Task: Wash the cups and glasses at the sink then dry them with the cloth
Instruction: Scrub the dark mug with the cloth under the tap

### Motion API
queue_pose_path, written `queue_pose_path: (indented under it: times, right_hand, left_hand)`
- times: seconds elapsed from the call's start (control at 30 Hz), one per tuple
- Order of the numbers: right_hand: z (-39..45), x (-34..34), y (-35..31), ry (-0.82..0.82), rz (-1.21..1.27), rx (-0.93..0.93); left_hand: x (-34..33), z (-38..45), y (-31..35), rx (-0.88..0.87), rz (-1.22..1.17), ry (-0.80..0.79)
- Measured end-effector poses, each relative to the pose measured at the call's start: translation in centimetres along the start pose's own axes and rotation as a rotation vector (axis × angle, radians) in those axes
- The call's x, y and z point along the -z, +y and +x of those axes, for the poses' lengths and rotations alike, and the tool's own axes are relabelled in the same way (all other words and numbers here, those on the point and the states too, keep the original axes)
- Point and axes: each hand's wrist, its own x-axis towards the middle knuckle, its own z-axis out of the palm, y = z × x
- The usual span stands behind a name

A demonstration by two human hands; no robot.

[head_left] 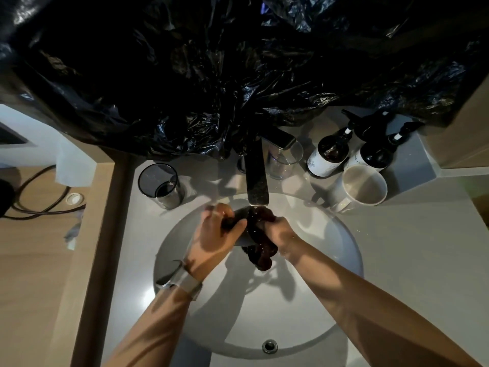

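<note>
Over the round white sink (330, 260), under the dark faucet (256, 178), my left hand (214, 234) grips a dark cup (239, 229) tilted on its side. My right hand (281, 229) presses a dark reddish cloth (260, 254) against and into the cup's mouth; the wet cloth hangs down below it. A dark-tinted glass (161, 185) stands upright on the counter left of the faucet. A clear glass (284, 160) stands behind the faucet to the right. A white mug (363, 185) stands on the counter at the right.
Two dark pump bottles (330, 152) (375, 153) stand behind the white mug. Crinkled black plastic sheeting (238, 62) covers the wall above the faucet. A wooden surface (39, 260) with a dark cable (39, 197) lies left of the counter. The drain overflow (270, 346) is at the sink's near rim.
</note>
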Motion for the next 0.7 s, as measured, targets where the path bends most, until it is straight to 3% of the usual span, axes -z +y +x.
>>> queue_pose_path:
  times: [0.07,0.13,0.23,0.33,0.43,0.5,0.6,0.7]
  right_hand:
    - [0.2,0.0,0.1,-0.046,0.139,-0.08]
    - [0.2,-0.2,0.1,-0.124,0.217,-0.181]
    - [-0.7,0.0,-0.1,-0.391,0.34,-0.286]
    - [-1.2,0.0,-0.1,-0.529,0.438,-0.301]
    - [-0.7,0.0,0.2,-0.405,0.388,-0.29]
    - [0.2,0.2,0.6,-0.272,0.193,-0.238]
    - [0.8,0.9,0.4,-0.086,-0.268,0.013]
    - [0.2,1.3,-0.9,0.01,-0.515,0.269]
  left_hand:
    - [0.5,-0.1,-1.7,0.008,-0.245,0.088]
    - [1.0,-0.4,-2.8,0.088,-0.479,-0.053]
    - [0.4,-0.7,-3.0,0.179,-0.825,-0.288]
    - [-1.0,-0.5,-1.8,0.297,-1.097,-0.306]
    - [-2.3,-0.3,-0.4,0.484,-1.225,-0.246]
    - [-2.8,-0.3,-0.2,0.548,-1.218,-0.23]
    - [-3.1,0.0,-0.3,0.628,-1.152,-0.261]
    - [-2.7,0.7,0.0,0.797,-1.075,-0.332]
